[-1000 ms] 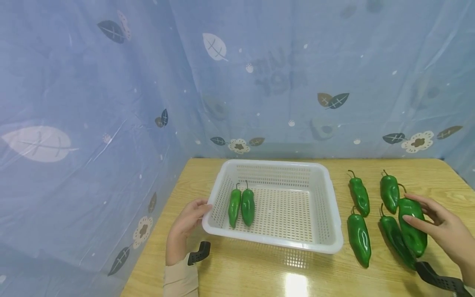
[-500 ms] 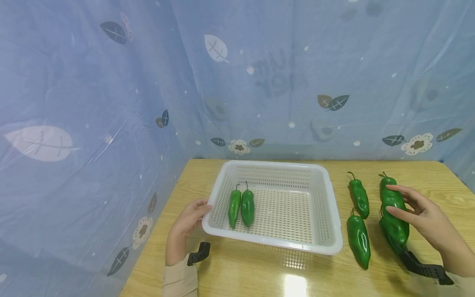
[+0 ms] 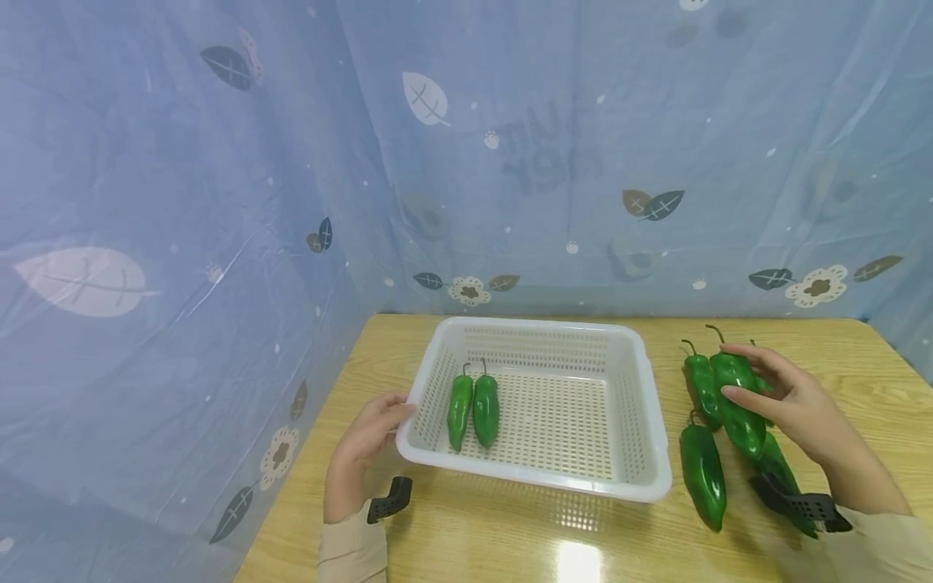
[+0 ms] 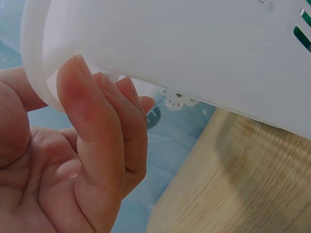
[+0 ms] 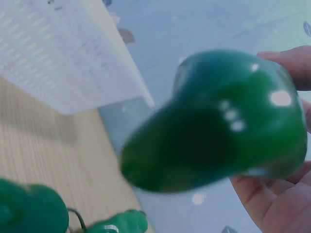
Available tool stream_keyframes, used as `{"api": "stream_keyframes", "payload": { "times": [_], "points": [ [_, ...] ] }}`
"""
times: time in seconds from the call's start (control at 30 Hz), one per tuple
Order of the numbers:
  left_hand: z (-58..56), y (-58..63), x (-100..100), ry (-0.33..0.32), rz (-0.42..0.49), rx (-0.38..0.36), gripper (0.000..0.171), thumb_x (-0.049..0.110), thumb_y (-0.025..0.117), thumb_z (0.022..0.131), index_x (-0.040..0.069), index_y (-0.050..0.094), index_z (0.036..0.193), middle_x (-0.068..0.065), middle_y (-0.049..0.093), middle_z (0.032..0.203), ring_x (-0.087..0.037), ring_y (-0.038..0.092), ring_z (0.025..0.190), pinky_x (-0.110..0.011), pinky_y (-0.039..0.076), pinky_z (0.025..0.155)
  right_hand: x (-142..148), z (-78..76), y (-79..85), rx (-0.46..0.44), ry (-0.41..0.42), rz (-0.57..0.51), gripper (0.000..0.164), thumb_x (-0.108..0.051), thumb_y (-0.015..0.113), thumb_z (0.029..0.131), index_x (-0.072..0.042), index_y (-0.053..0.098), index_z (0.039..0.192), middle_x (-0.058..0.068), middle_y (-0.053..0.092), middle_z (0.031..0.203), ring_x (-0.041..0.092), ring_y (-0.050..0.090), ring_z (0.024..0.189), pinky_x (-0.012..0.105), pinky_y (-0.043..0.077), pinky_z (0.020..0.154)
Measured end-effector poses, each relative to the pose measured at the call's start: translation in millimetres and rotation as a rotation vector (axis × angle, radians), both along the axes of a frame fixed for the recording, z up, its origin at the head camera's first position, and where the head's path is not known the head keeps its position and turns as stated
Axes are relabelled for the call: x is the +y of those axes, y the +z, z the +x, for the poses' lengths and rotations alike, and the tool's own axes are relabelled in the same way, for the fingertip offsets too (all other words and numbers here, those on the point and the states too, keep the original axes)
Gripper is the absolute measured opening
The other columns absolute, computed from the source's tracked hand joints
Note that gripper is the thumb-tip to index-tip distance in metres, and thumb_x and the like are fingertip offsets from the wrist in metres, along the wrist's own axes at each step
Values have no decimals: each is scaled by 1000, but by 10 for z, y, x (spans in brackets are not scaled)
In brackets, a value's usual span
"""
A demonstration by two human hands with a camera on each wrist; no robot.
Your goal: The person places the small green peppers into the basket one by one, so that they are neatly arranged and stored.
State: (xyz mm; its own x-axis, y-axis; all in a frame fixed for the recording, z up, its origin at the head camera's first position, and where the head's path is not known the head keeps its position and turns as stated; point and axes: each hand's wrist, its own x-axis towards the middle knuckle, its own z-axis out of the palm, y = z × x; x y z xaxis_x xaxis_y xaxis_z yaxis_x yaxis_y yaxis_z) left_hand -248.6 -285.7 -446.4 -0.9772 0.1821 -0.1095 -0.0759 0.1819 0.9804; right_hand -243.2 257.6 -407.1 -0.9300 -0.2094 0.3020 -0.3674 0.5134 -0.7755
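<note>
My right hand (image 3: 783, 397) grips a large green pepper (image 3: 738, 401) between thumb and fingers, above the other peppers to the right of the basket. In the right wrist view the held pepper (image 5: 218, 121) fills the middle, lifted clear of the table. On the left, my left hand (image 3: 372, 433) holds the rim of a white plastic basket (image 3: 532, 476). Its curled fingers (image 4: 97, 121) hook under the rim in the left wrist view. Inside the basket, a slim green pepper (image 3: 459, 411) and a darker green pepper (image 3: 486, 409) lie side by side at the left.
Right of the basket, a pepper (image 3: 700, 380) lies at the back and another pepper (image 3: 703, 478) in front. A further pepper (image 3: 783, 470) lies partly under my right wrist's black mount (image 3: 802, 504). Blue patterned sheeting (image 3: 510, 202) walls the back and left of the wooden table (image 3: 481, 534).
My right hand has lifted the large pepper and carried it leftward toward the basket, over the other peppers. My left hand stays at the basket's rim.
</note>
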Motion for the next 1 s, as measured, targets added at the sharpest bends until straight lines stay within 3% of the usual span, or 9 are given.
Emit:
{"api": "stream_keyframes", "payload": {
  "times": [0.13,0.37,0.5,0.7,1.0],
  "points": [
    [4,2,1,1,0,1,44,18,53,96,-10,44,129,-29,57,121,-32,63,103,-39,55,80,-85,-35,49,19,71,-17,58,-1,56,93,-15,36,146,-18,42,129,-12,49,104,15,47,67],
    [6,-1,-3,-3,-1,7,44,17,53,96,-11,44,129,-29,57,121,-32,64,103,-38,56,80,-264,-96,115,19,94,-16,56,-4,57,93,-15,37,145,-15,37,136,-16,36,115,6,42,78],
    [4,-3,-1,-3,-3,6,43,17,53,96,-11,45,128,-29,57,121,-32,64,103,-37,56,79,-358,-123,133,-11,95,-22,56,-7,57,94,-15,36,145,-17,35,137,-16,35,114,9,44,76],
    [-6,-16,5,9,-7,2,42,17,53,96,-10,46,128,-29,58,120,-30,64,101,-37,56,79,-472,-167,145,6,130,-28,56,-7,58,93,-12,37,144,-18,38,135,-15,32,118,4,37,83],
    [-17,-33,-4,7,4,11,40,15,52,97,-11,46,127,-29,58,119,-29,65,99,-36,56,77,-641,-188,197,4,140,-47,54,-9,59,93,-13,39,143,-20,41,129,-8,47,107,17,51,71]
  ]
}}
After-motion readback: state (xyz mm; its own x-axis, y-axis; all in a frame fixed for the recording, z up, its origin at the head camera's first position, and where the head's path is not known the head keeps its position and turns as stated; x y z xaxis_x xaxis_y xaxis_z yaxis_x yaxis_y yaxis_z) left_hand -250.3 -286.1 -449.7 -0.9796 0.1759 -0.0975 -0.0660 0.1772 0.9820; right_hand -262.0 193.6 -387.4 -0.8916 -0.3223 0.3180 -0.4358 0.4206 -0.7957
